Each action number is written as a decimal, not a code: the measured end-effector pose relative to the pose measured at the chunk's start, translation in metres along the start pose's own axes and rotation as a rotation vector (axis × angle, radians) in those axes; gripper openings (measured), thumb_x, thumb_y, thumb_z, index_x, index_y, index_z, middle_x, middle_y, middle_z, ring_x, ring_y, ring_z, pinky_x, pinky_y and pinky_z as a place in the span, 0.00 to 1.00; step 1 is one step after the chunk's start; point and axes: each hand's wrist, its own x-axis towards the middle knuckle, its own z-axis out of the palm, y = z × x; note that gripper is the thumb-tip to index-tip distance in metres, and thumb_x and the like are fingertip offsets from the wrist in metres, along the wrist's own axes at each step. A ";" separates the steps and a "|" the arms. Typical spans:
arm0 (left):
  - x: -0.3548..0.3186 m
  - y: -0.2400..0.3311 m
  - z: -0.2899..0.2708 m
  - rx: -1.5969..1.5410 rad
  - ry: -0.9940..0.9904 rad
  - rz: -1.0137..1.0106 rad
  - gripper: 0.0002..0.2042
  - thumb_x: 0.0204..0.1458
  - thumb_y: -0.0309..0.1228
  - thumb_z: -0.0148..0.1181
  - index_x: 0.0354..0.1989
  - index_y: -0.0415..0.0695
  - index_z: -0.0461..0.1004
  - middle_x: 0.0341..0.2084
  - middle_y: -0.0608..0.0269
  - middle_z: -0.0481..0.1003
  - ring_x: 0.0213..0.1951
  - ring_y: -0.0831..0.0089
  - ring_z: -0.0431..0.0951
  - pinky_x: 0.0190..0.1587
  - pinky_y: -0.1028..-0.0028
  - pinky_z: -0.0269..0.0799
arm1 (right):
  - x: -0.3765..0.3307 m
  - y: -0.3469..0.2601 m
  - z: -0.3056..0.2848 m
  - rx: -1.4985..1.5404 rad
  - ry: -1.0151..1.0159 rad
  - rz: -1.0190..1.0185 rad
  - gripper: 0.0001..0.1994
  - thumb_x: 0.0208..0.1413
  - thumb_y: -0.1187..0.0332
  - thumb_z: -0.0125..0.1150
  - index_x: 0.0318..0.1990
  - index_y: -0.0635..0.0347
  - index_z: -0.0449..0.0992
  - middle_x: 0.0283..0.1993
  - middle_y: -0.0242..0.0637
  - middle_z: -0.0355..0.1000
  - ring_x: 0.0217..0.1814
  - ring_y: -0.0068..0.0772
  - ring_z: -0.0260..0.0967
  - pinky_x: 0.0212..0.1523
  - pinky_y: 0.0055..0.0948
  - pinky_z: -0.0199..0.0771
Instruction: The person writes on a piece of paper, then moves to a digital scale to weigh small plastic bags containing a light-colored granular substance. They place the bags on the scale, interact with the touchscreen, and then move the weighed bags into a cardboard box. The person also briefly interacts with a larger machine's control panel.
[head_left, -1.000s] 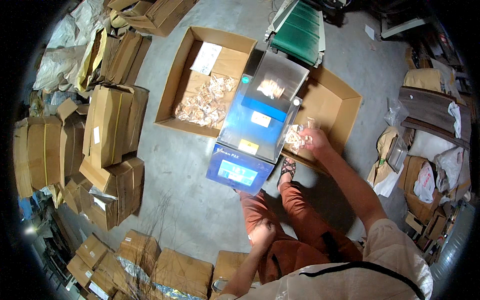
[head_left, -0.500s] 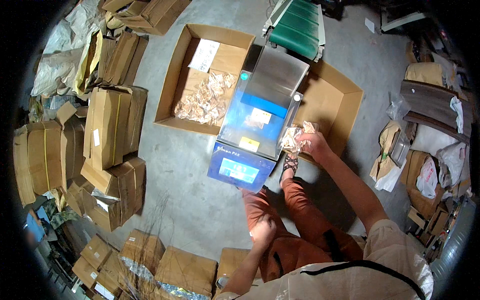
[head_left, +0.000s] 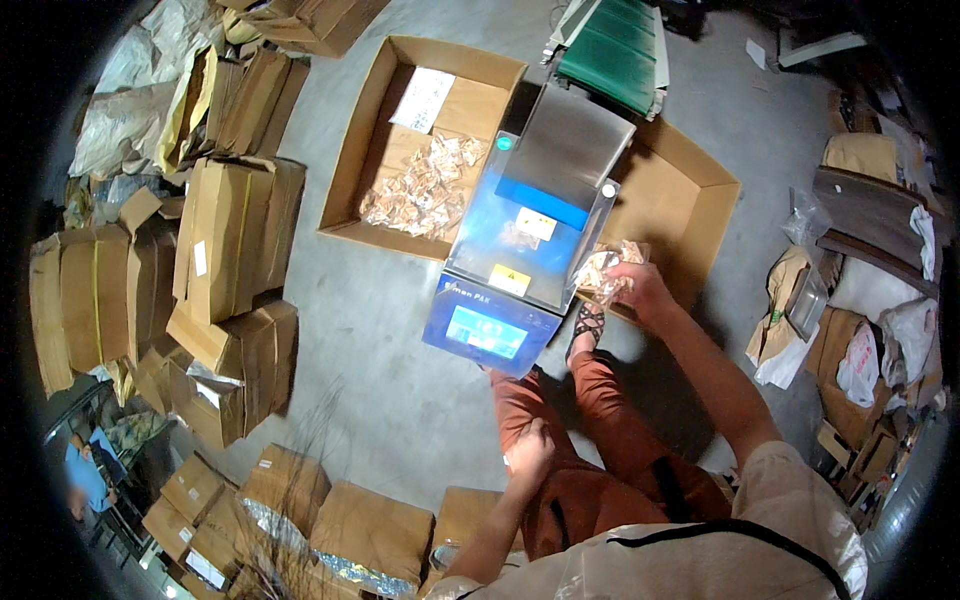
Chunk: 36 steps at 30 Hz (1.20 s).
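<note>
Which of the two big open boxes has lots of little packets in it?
The left box, left of the blue machine. A pile of packets covers its floor. The right box looks bare inside; the right hand holds a packet at its edge.

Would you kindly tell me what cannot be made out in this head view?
- Contents of the clear packet: too small, partly covered by the right hand.
- Left hand on the thigh: whether it holds anything, too small to tell.
- Green conveyor: cut off by the top edge.
- Far box: floor partly hidden behind the blue machine.
</note>
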 end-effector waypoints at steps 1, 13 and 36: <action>0.000 0.000 0.000 -0.002 0.003 -0.003 0.09 0.59 0.36 0.49 0.40 0.47 0.74 0.37 0.53 0.80 0.35 0.51 0.81 0.38 0.53 0.76 | 0.000 0.002 0.002 0.097 0.013 0.034 0.14 0.44 0.68 0.70 0.40 0.61 0.79 0.41 0.46 0.80 0.43 0.46 0.79 0.45 0.38 0.77; 0.006 0.007 -0.002 0.001 0.007 0.043 0.12 0.54 0.38 0.53 0.43 0.49 0.77 0.40 0.54 0.81 0.38 0.53 0.82 0.40 0.54 0.77 | -0.001 0.026 -0.012 0.365 0.107 0.255 0.12 0.54 0.62 0.63 0.42 0.58 0.77 0.39 0.38 0.77 0.40 0.37 0.75 0.39 0.33 0.76; 0.009 0.025 -0.037 -0.053 -0.070 -0.153 0.13 0.54 0.40 0.53 0.43 0.49 0.76 0.44 0.57 0.79 0.44 0.55 0.81 0.46 0.55 0.75 | 0.009 0.007 -0.025 0.609 0.070 0.503 0.17 0.48 0.71 0.67 0.47 0.59 0.78 0.43 0.33 0.76 0.44 0.30 0.74 0.42 0.29 0.78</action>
